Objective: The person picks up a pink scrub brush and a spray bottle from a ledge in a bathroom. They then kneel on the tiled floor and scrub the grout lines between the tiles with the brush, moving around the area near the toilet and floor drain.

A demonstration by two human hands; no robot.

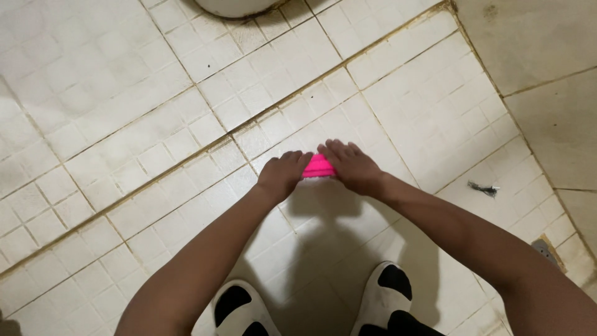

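A small bright pink plastic scrub brush (318,167) with white bristles sits low on the white tiled floor (155,112), bristles down so they touch the tiles. The left hand (283,175) curls closed over one end. The right hand (351,167) presses on the other end, so both push it down hard. White and black slippers (239,311) stand just behind.

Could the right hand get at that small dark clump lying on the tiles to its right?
Probably yes: the right hand rests on the pink brush, and only bare tile floor lies between it and the dark clump.
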